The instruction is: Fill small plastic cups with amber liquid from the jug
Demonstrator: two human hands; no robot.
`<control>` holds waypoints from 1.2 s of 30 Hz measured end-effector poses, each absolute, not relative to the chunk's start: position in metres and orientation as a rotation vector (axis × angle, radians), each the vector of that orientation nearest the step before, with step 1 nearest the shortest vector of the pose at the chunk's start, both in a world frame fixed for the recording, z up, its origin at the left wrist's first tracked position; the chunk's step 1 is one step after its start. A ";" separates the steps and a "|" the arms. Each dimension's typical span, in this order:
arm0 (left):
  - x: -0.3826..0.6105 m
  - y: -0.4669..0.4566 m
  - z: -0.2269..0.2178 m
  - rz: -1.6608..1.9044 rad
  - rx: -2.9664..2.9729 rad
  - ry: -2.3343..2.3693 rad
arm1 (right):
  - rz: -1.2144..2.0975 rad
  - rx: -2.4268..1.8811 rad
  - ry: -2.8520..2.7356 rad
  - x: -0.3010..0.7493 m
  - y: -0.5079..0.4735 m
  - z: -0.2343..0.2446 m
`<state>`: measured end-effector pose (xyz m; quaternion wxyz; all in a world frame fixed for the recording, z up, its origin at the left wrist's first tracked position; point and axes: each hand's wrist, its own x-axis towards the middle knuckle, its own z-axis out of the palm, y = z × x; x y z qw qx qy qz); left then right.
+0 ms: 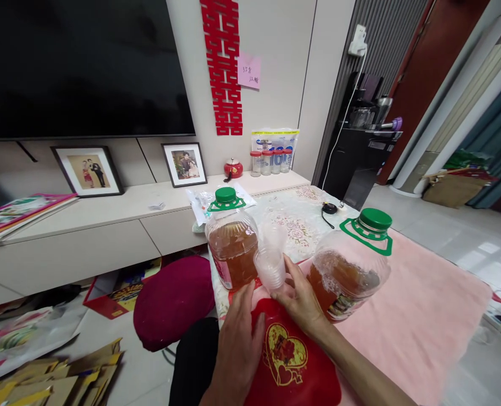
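The right hand (298, 301) pinches the bottom of the clear cups (270, 265). They make a little stack that is hard to count, because you can see right through them. The left hand (237, 332) has its fingers straight and close together, with the tips by the cups. I cannot tell if they touch. The cups are held up between the left jug (232, 248) and the tilted right jug (347, 270) on the counter (301, 217). A red bag (292, 361) lies under the hands, cut off at the bottom.
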<state>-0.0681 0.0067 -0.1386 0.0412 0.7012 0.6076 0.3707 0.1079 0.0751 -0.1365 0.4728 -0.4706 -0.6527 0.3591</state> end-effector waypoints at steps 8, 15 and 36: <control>-0.061 0.017 -0.114 1.288 2.094 1.836 | 0.803 -1.190 -1.650 0.114 0.061 -0.138; -0.052 0.031 -0.089 1.382 2.112 1.754 | 0.819 -1.182 -1.652 0.108 0.054 -0.133; -0.057 0.047 -0.056 1.013 3.008 1.659 | 0.365 -1.121 -1.875 0.161 -0.038 -0.133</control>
